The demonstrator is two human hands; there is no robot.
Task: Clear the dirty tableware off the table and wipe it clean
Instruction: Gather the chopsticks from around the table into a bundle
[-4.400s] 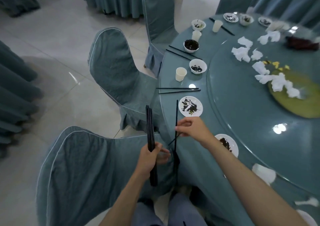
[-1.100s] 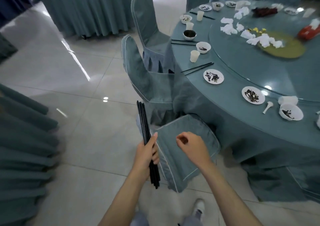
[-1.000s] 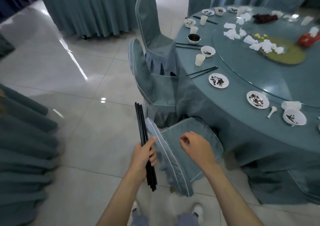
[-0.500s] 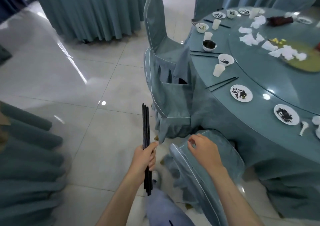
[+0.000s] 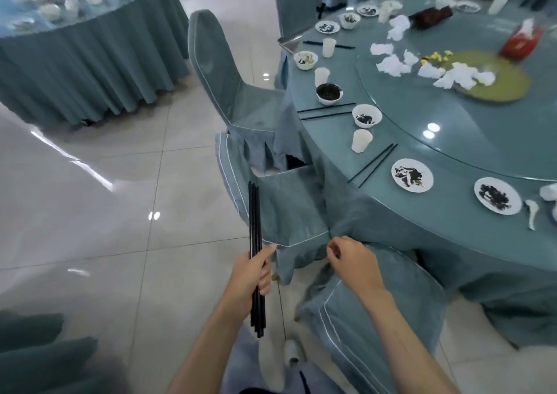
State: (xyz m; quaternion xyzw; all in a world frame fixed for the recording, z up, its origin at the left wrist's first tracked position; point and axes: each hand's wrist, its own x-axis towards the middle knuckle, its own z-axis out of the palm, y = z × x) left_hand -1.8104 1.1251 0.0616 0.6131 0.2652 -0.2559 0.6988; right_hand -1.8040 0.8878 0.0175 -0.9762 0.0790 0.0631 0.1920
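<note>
My left hand (image 5: 251, 273) grips a bundle of black chopsticks (image 5: 255, 212) upright, low in the middle of the view. My right hand (image 5: 351, 261) hovers beside it over a chair back, fingers loosely curled and holding nothing. The round teal table (image 5: 391, 212) at the right carries dirty plates (image 5: 411, 175), bowls (image 5: 366, 115), paper cups (image 5: 361, 140), a white spoon (image 5: 531, 213) and loose chopstick pairs (image 5: 373, 164). Crumpled napkins (image 5: 391, 64) lie on the glass turntable (image 5: 482, 140).
Covered chairs (image 5: 283, 209) stand between me and the table, one (image 5: 373, 312) right under my right hand. Another draped table (image 5: 87, 52) with white dishes stands at the far left. Glossy tiled floor (image 5: 99, 212) stretches to the left.
I have stepped back from the table and walked left along the chairs. The chopstick bundle stays in my left hand; my right hand, which was picking up chopsticks, now holds nothing.
</note>
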